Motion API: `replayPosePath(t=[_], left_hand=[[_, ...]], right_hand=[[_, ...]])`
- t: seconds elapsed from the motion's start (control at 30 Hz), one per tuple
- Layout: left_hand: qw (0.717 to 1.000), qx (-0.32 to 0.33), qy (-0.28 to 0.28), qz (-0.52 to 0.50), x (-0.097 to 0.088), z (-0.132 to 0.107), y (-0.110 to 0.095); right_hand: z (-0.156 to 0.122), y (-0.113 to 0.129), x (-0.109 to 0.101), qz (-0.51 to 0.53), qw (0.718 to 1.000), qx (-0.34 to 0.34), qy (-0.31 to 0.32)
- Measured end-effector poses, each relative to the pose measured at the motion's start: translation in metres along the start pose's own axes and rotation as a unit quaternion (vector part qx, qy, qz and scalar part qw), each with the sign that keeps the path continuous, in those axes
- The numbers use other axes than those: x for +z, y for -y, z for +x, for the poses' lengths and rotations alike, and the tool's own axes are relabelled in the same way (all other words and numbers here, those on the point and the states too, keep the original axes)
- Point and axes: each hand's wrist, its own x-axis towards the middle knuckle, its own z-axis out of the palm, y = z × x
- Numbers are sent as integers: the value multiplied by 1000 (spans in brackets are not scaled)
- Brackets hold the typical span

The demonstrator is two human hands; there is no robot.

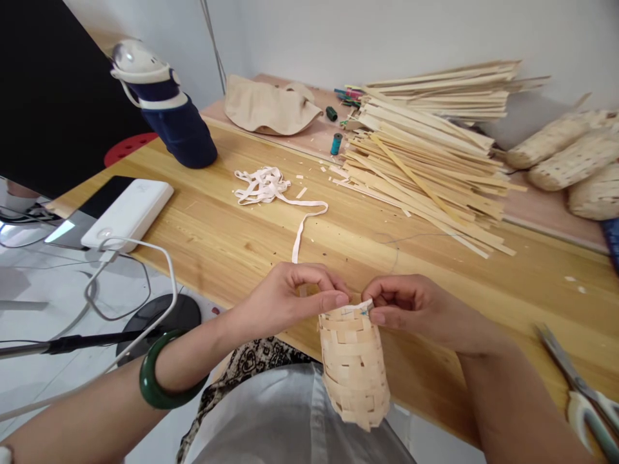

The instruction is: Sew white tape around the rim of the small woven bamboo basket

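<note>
A small woven basket of pale wood strips hangs over the table's front edge, its rim toward my hands. My left hand pinches the rim's left side between thumb and fingers. On the right side of the rim, my right hand is closed with thumb and fingertips together, beside a bit of blue thread. What its fingertips hold exactly is too small to make out. White ribbon runs from a loose heap toward my left hand and seems to continue along the basket's rim.
Wood strips lie piled at the back, near finished woven pieces. Scissors rest at the right. A teal thread spool, a cloth bag, a blue bottle and a white power bank with cable stand farther back and left.
</note>
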Motion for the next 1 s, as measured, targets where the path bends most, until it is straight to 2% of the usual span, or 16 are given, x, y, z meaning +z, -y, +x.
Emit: replayPosePath(t=[0.13, 0.27, 0.6, 0.77, 1.0], left_hand=[[994, -82, 12, -77, 3, 3, 5], [985, -142, -15, -96, 5, 3, 4], [975, -194, -18, -111, 5, -1, -5], [982, -153, 0, -111, 2, -4, -5], [971, -164, -16, -175, 8, -17, -4]], right_hand=[[1, -3, 0, 2, 1000, -3, -1], [1, -6, -2, 0, 1000, -10, -9], [-3, 0, 5, 4, 1000, -10, -19], [-5, 1, 5, -4, 1000, -21, -22], [-6, 5, 11, -15, 1000, -18, -13]])
